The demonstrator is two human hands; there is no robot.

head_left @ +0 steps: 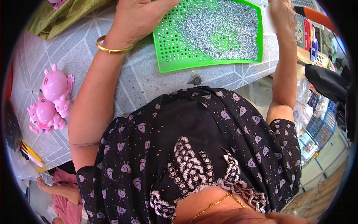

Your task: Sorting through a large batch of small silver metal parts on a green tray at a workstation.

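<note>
At the top edge, my left hand (140,18) is beside the left rim of a green perforated tray (166,67). Its thumb stretches toward the tray, while the other fingers are cut off by the picture's edge. A gold bangle circles that wrist. Small silver screws (220,28) cover much of the tray, and several stand in its holes on the left. Beyond the tray's right rim is my right hand (282,18), smeared and partly out of view, so its fingers cannot be made out. An orange and black object (317,16) lies close to that hand.
Pink plastic animal-shaped toy pieces (54,86) rest on the grey patterned tabletop (89,33) at left. A small dark cone-shaped part (194,80) lies before the tray. Olive cloth (56,18) is at far left. Another person's arm (61,192) shows lower left; blue baskets (324,123) stand right.
</note>
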